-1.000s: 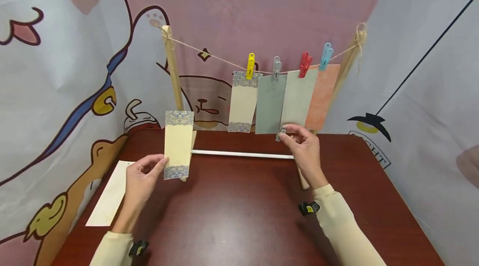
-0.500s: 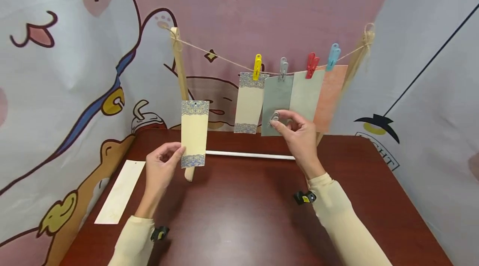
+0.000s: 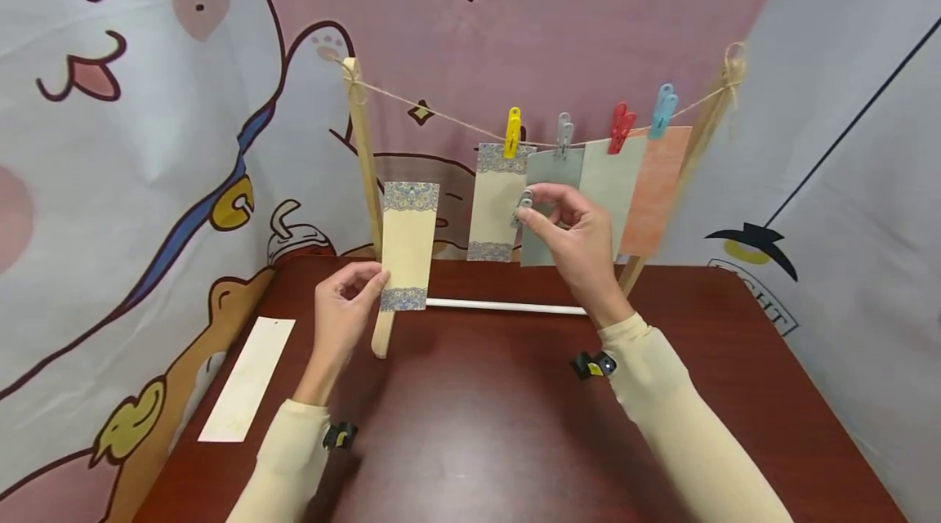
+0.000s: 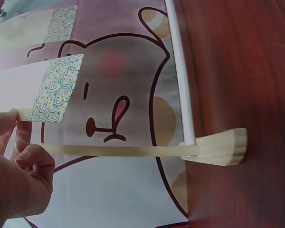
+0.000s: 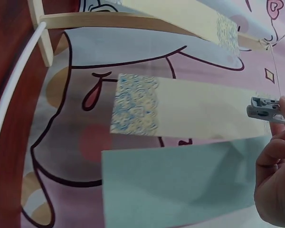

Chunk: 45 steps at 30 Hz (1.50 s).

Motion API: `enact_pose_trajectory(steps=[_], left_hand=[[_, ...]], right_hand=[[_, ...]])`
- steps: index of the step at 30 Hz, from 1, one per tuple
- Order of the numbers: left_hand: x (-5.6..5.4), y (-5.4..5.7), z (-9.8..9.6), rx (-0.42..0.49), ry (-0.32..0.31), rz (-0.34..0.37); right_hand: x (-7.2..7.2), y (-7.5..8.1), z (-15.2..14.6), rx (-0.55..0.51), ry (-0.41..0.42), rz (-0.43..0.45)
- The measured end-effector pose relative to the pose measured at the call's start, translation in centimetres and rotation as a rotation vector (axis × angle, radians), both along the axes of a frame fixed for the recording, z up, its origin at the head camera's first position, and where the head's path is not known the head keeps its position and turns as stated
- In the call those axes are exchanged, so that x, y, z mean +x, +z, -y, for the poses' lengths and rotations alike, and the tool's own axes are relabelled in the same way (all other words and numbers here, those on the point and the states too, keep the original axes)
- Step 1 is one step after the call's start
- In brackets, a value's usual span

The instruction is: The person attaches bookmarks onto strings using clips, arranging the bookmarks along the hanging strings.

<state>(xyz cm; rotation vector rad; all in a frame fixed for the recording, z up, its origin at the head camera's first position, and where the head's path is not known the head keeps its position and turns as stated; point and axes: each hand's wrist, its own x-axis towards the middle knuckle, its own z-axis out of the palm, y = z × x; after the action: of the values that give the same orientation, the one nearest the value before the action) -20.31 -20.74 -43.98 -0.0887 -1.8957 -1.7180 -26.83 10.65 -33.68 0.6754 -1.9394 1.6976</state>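
Note:
My left hand (image 3: 345, 302) pinches a cream bookmark card (image 3: 408, 249) with blue patterned ends by its lower left edge, upright before the left wooden post (image 3: 363, 147). Between thumb and fingertips, my right hand (image 3: 577, 237) holds a grey clothespin (image 5: 263, 109), in front of the hanging cards. A twine line (image 3: 441, 117) runs between two posts. From it hang a patterned card (image 3: 494, 212) under a yellow clothespin (image 3: 512, 133), a grey-green card (image 3: 544, 172) under a grey clothespin (image 3: 564, 135), a pale green card (image 3: 606, 188) under a red one, and an orange card (image 3: 654, 196) under a blue one.
A white card (image 3: 248, 380) with a small hole lies at the left of the dark red table (image 3: 470, 417). A white rod (image 3: 507, 307) joins the stand's feet low down. A cartoon-printed backdrop (image 3: 588, 16) stands close behind.
My left hand has raised the patterned card and brought it right, towards the line. The right hand has moved up and left with the grey clothespin. The head view has shifted slightly.

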Motion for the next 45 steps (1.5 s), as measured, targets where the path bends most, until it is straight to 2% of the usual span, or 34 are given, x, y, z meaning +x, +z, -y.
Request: enact_pose_trajectory(steps=[7,13,22,30,39,45], left_hand=[[-1.1,0.8,-0.5,0.019,-0.013,-0.001],[-2.1,1.4,-1.3,0.057,-0.026,-0.012],[-3.4,2.1,-1.7,0.07,-0.064,-0.022],[-4.4,2.7,-2.3,0.08,-0.105,-0.024],[-5.1,3.1,-2.7,0.151,-0.14,-0.002],[-5.4,3.1,-3.0,0.16,-0.166,0.001]], right_hand=[[-0.2,1.5,1.5,0.002,-0.009,-0.032],[-0.7,2.9,2.6,-0.053,-0.008,-0.058],[-1.1,5.1,3.6,-0.115,0.047,-0.109],[-1.7,6.7,3.4,-0.103,0.063,-0.126],[-2.1,8.4,4.8,-0.076,0.058,-0.173],[-2.3,9.4,5.4,-0.08,0.041,-0.181]])
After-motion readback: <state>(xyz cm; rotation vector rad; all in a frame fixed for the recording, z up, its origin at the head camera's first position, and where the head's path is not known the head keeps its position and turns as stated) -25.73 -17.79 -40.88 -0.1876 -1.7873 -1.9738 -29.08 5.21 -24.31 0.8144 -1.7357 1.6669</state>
